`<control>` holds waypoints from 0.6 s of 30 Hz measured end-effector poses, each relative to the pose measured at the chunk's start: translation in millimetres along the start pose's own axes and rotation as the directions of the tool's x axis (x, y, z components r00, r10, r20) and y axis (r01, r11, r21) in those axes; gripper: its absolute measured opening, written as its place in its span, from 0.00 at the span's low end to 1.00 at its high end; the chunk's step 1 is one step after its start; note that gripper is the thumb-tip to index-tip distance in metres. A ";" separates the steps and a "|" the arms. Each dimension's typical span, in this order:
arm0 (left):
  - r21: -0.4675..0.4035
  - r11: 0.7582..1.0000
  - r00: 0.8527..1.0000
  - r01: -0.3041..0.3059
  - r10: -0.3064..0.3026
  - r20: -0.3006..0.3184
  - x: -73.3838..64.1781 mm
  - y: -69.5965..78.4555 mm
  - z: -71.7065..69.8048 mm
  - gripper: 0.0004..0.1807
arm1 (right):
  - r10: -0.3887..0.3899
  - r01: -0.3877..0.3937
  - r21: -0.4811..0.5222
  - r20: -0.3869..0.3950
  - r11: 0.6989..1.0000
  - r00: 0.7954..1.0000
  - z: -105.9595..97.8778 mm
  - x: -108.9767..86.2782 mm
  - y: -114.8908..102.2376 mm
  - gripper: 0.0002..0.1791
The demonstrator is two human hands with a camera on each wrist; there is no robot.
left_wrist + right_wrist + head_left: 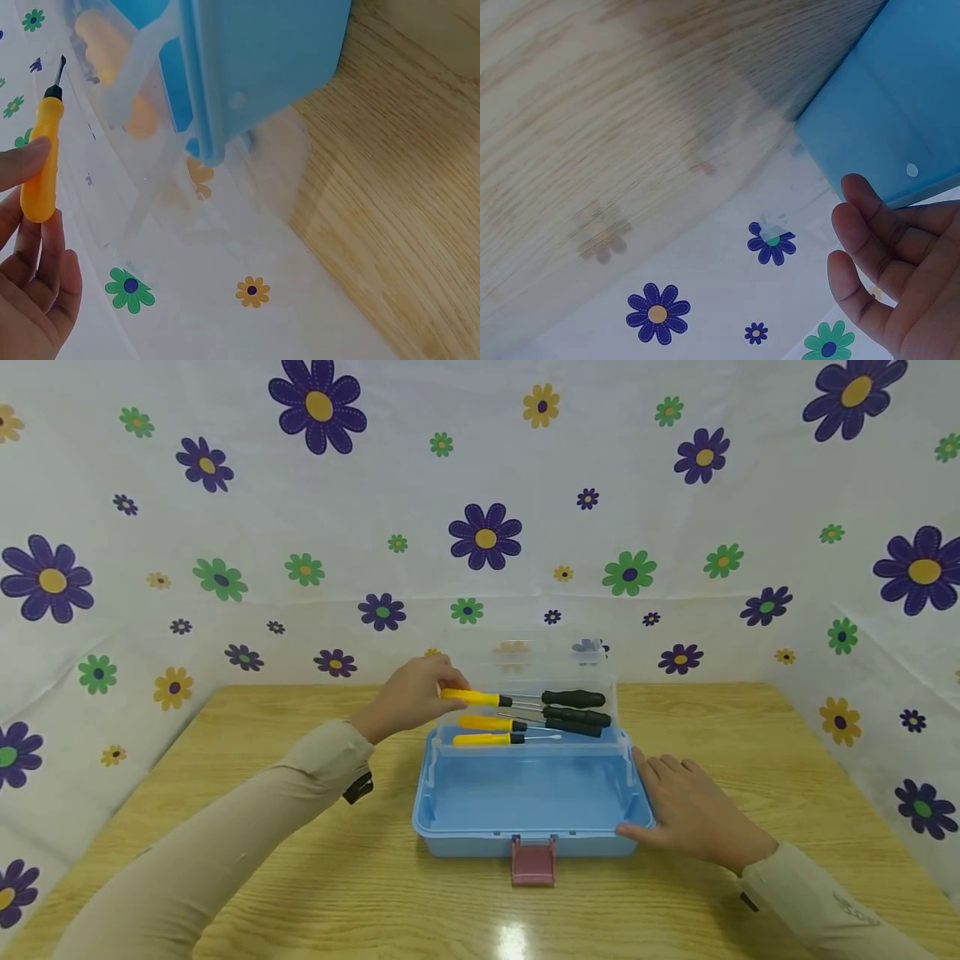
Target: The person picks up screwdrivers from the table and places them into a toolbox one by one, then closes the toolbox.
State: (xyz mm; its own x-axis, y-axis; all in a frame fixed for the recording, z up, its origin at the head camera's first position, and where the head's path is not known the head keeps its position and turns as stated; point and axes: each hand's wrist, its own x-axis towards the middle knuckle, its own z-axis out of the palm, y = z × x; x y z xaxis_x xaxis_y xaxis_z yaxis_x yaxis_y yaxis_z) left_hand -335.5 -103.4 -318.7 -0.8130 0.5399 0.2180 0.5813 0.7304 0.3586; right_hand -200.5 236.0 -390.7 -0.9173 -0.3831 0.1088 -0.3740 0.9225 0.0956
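Note:
In the head view my left hand (pixel 411 695) pinches the yellow handle of a screwdriver (pixel 472 697) over the clear tray (pixel 525 749) of a blue toolbox (pixel 480 845). The left wrist view shows this screwdriver (pixel 45 157) between thumb and fingers, its short metal tip pointing up. Two other yellow-handled screwdrivers (pixel 491 724) and several black-handled screwdrivers (pixel 576 716) lie in the tray. My right hand (pixel 693 810) rests against the toolbox's right side, thumb at the front rim. In the right wrist view its fingers (pixel 870 232) are slightly bent beside the blue wall (pixel 892 112).
The toolbox stands on a wooden table (pixel 300 877), its pink latch (pixel 533 863) hanging down in front. A transparent lid (pixel 525 652) is raised at the back. Flower-patterned white cloth (pixel 480 460) surrounds the table's back and sides.

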 end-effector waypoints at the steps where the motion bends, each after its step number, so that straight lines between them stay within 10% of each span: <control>1: 0.003 1.000 1.000 0.000 0.000 0.002 0.6 0.6 0.3 0.11 | 0.000 0.000 0.001 0.001 1.000 1.000 0.0 -0.1 -0.2 0.58; 18: 0.088 0.996 0.998 -0.005 0.000 0.062 8.7 4.0 9.6 0.10 | 0.005 -0.005 -0.006 0.008 1.000 1.000 -0.5 -0.4 -0.7 0.59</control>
State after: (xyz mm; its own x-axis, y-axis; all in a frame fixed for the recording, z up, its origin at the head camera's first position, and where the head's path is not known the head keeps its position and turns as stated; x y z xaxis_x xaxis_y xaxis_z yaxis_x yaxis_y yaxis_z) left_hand -339.9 -91.8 -324.0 -0.8093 0.5648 0.1611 0.5864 0.7615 0.2762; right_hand -199.9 235.5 -390.4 -0.9203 -0.3779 0.1012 -0.3684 0.9242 0.1008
